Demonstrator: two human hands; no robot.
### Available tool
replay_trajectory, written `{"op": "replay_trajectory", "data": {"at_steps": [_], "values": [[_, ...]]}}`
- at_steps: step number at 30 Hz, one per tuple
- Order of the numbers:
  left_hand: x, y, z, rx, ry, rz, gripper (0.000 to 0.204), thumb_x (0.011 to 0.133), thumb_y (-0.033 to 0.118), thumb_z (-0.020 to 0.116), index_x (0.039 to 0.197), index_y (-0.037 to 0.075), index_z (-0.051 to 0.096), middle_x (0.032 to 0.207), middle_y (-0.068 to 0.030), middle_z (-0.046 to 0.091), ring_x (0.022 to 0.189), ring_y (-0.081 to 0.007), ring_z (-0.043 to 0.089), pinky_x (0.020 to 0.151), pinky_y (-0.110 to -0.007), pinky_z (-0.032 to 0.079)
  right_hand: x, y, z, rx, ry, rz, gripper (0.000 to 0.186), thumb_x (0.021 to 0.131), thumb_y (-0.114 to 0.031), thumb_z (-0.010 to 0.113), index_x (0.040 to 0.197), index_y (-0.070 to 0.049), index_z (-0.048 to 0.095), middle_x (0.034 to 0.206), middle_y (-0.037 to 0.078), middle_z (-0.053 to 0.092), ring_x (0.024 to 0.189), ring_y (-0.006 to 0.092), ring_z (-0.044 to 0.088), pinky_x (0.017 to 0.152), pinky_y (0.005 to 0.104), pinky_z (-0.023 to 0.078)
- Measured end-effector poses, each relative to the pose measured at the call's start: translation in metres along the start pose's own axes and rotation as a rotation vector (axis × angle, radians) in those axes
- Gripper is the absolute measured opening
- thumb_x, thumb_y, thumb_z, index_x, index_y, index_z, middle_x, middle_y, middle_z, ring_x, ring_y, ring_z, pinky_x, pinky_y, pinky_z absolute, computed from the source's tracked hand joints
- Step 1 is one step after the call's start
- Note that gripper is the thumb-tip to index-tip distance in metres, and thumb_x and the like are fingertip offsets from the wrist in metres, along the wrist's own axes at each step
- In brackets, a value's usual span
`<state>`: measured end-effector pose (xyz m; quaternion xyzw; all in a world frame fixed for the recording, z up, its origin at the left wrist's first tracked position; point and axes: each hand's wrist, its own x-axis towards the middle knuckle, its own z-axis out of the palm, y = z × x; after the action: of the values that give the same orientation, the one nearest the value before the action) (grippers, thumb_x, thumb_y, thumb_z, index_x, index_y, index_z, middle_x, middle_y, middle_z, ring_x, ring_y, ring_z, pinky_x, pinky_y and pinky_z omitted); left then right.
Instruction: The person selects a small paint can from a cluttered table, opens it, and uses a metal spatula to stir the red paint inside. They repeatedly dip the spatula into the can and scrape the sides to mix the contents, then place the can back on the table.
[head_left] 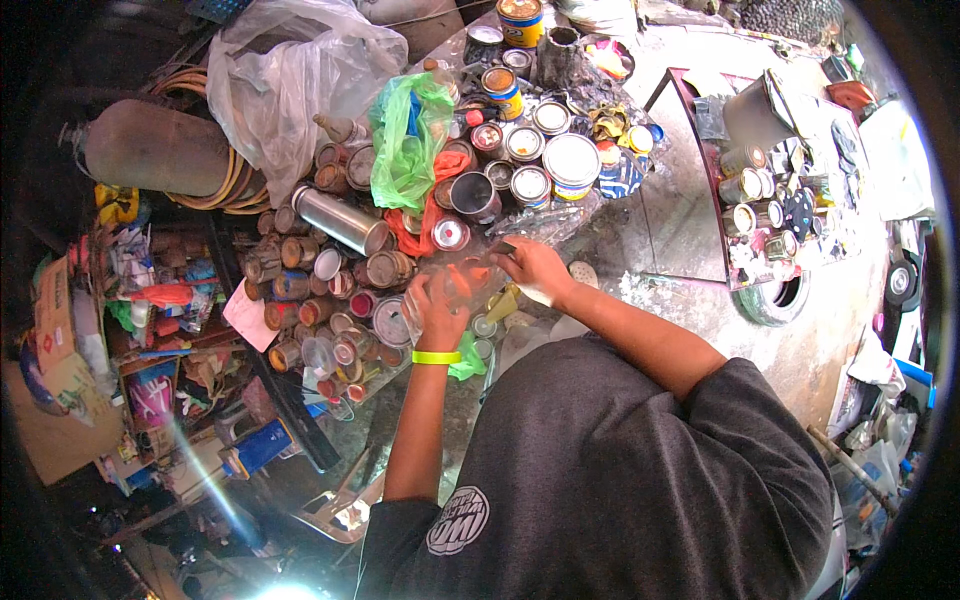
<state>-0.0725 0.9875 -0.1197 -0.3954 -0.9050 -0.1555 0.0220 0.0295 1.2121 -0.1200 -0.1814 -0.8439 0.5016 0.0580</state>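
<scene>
Curling, left hand [438, 303] holds clear plastic [478, 290]; right hand [536, 270] pinches.

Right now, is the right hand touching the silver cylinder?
Apart: in the head view, a small can shows between the right hand and the silver cylinder.

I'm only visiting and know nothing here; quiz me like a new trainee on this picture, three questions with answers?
1. Fill in: the left wrist wears a narrow, bright ___ band.
2. True or false: in view, the translucent green plastic bag is right of the large grey metal cylinder.
3. Which hand appears nearer the shiny silver cylindrical container? (a) right (b) left

Key: 1. yellow; 2. true; 3. b, left hand.
</scene>
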Motion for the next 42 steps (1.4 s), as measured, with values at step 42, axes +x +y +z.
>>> {"op": "replay_trajectory", "data": {"at_steps": [42], "values": [[-0.03,0.008,0.045,-0.881,0.081,-0.673,0.085,0.077,0.019,0.085,0.149,0.003,0.041,0.14,-0.0176,0.053,0.128,-0.0291,0.053,0.111,-0.043,0.042,0.001,-0.003,-0.006,0.011,0.058,0.015,0.024,0.099,-0.025,0.067,0.105,-0.002,0.068,0.095,0.023,0.069,0.091,0.0462,0.064,0.076,0.0506,0.051]]}}
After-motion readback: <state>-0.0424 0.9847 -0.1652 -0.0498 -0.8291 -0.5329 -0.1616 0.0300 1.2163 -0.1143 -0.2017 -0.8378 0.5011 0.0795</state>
